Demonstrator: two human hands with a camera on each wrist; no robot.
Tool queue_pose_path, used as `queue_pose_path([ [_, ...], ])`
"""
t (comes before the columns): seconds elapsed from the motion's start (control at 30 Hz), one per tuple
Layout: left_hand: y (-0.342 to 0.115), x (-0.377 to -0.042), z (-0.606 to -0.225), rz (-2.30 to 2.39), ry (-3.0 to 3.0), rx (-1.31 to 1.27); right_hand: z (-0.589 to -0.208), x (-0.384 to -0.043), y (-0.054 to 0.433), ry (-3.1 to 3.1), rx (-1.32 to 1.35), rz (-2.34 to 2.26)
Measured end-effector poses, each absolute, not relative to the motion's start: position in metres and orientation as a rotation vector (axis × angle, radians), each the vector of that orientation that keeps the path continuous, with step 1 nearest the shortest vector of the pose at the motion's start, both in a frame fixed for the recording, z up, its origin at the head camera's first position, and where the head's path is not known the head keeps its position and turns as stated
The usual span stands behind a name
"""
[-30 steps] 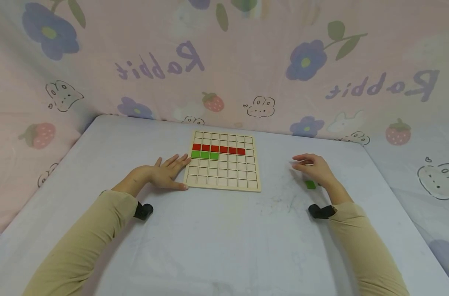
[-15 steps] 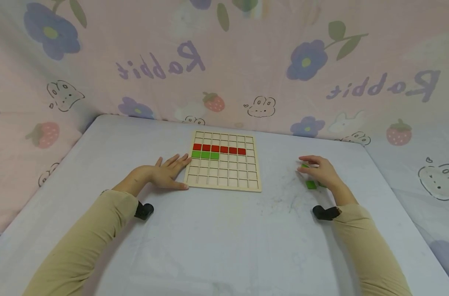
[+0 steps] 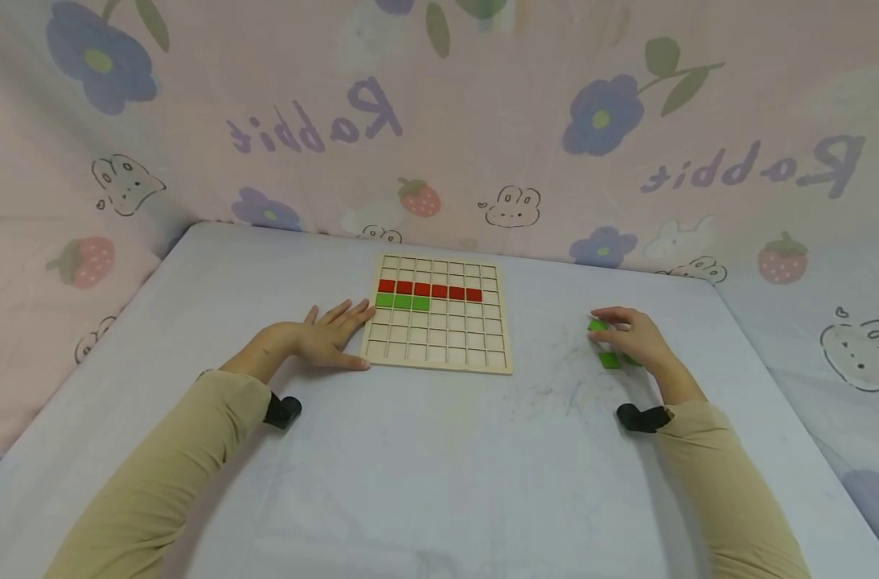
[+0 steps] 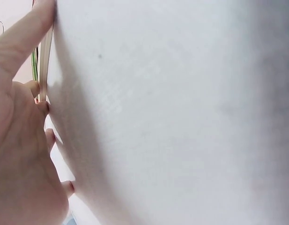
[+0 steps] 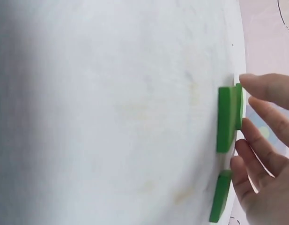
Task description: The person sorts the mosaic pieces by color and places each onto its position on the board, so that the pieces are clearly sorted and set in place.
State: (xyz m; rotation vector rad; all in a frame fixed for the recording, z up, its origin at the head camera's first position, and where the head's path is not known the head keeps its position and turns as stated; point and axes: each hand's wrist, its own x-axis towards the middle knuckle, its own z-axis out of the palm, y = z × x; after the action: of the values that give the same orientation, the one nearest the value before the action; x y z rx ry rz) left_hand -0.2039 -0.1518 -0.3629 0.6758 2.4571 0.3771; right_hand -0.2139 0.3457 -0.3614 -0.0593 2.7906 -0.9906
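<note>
A square wooden grid board [image 3: 439,355] lies flat on the table. A row of several red tiles [image 3: 422,289] sits in its cells, with three green tiles [image 3: 403,302] in the row below. My left hand [image 3: 323,342] is spread on the table, its thumb and fingertips touching the board's left edge [image 4: 45,65]. To the right, my right hand [image 3: 636,339] hovers low with thumb and fingers parted around a loose green tile [image 3: 597,326]. Another green tile [image 3: 609,360] lies nearer me, and a third green tile [image 5: 220,197] is partly under the hand.
White cloth [image 3: 439,466] covers the table, with faint smudges right of the board. A printed pink curtain [image 3: 453,145] hangs along the back and sides. Black wrist cameras [image 3: 283,412] sit by both sleeve cuffs.
My right hand has shifted slightly right and toward me, and the far loose green tile shows between its thumb and fingers. The left hand and the board stay as they were.
</note>
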Motion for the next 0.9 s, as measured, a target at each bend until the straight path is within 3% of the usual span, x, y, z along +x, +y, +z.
queue_pose_path([
  [0.9,-0.1527,-0.2030,-0.3614,0.398,2.452,0.683,-0.3669,-0.2141,0.3425,2.831,-0.031,-1.000],
])
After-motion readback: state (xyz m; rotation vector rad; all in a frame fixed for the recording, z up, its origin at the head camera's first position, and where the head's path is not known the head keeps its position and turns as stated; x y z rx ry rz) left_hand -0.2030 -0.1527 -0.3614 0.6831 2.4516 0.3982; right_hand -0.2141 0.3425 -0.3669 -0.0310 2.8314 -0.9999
